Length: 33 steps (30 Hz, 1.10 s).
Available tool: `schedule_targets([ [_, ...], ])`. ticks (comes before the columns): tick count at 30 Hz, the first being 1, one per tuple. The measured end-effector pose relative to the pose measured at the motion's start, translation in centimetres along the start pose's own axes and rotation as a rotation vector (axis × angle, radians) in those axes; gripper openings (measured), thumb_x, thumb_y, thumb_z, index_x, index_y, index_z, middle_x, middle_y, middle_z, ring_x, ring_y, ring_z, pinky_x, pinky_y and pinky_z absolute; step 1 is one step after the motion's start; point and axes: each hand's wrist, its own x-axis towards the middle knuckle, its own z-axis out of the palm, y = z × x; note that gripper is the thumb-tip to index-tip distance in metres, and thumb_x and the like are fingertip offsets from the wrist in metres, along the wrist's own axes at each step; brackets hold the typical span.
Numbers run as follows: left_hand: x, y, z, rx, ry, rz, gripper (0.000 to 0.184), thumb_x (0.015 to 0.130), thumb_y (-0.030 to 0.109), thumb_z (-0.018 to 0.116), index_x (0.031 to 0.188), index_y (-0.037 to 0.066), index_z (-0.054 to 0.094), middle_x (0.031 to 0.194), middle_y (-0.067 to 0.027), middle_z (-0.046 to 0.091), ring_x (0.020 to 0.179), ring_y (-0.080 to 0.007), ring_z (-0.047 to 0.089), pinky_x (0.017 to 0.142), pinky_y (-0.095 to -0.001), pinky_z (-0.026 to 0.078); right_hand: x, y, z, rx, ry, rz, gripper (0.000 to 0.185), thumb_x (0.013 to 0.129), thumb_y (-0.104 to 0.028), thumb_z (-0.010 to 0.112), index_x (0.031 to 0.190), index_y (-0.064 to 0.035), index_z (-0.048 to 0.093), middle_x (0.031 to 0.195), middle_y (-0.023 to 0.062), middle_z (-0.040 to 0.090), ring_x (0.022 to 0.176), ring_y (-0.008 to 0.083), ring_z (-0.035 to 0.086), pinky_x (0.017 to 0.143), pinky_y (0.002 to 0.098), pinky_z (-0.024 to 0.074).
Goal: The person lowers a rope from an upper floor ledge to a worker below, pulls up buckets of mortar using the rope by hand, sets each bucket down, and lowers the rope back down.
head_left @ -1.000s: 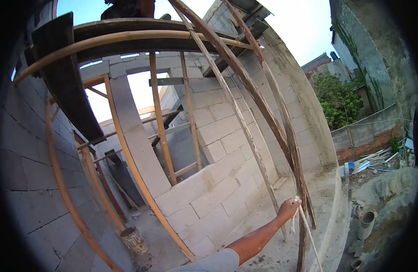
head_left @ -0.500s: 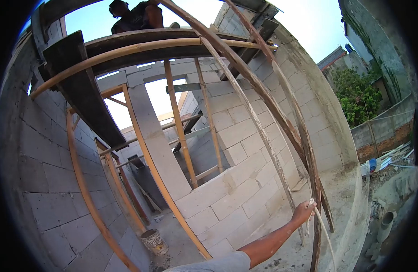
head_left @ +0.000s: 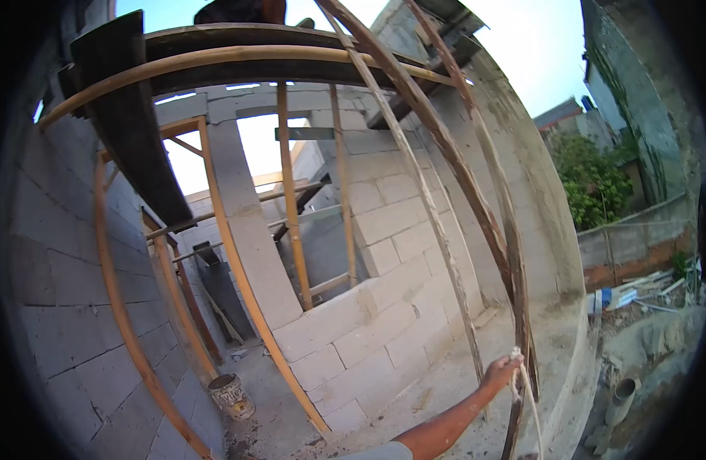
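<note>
Stretched out from the bottom edge, my left hand (head_left: 500, 373) is closed around a pale rope (head_left: 534, 406) at the lower right. A bunched bit of the rope shows above the fist, and a length hangs down past the bottom edge. Right beside the hand stands a dark wooden pole (head_left: 519, 322), which crosses other leaning poles here. Whether the rope goes around the pole is too small to tell. A thinner pole (head_left: 437, 207) leans just left of these. My right hand is out of view.
Overhead, a bamboo pole (head_left: 245, 55) and planks (head_left: 131, 115) form a scaffold, with a person (head_left: 242, 11) on it. A block wall (head_left: 399, 322), wooden door frame (head_left: 234, 253) and stained bucket (head_left: 232, 396) stand ahead. Rubble and a pipe (head_left: 622, 391) lie right.
The view has tilted down and swung slightly right, so the scaffold and person sit higher in the picture. My left hand still grips the rope beside the poles.
</note>
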Motion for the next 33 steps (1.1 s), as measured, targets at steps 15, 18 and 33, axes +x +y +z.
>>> schedule_targets([
  [15, -24.1, -18.2, -2.9, 0.158, -0.470, -0.692, 0.030, 0.087, 0.030, 0.055, 0.085, 0.001, 0.063, 0.061, -0.0004, 0.053, 0.050, -0.0076, 0.049, 0.047, -0.0206, 0.039, -14.8, 1.9, -8.3, -0.044, -0.379, 0.426, 0.030, 0.076, -0.023, 0.049, 0.086, 0.0017, 0.063, 0.091, 0.0247, 0.061, 0.088, 0.0373, 0.060, 0.077, 0.0442, 0.0473],
  [18, -29.4, -18.4, -3.0, 0.285, -0.679, -0.725, 0.030, 0.086, 0.029, 0.053, 0.085, 0.001, 0.064, 0.063, -0.0027, 0.057, 0.052, -0.0095, 0.052, 0.051, -0.0234, 0.042, -23.1, 9.5, -10.3, -0.041, -0.305, 0.971, 0.033, 0.077, -0.025, 0.048, 0.086, 0.0027, 0.063, 0.089, 0.0223, 0.063, 0.085, 0.0382, 0.061, 0.076, 0.0445, 0.0481],
  [33, -25.8, -20.3, -0.9, 0.310, -0.689, -0.724, 0.027, 0.086, 0.027, 0.053, 0.092, 0.002, 0.063, 0.069, -0.0036, 0.060, 0.056, -0.0089, 0.054, 0.050, -0.0230, 0.043, -24.8, 15.4, -11.1, -0.247, -0.200, 0.698, 0.034, 0.075, -0.026, 0.050, 0.080, 0.0040, 0.064, 0.093, 0.0256, 0.061, 0.087, 0.0385, 0.060, 0.078, 0.0446, 0.0478],
])
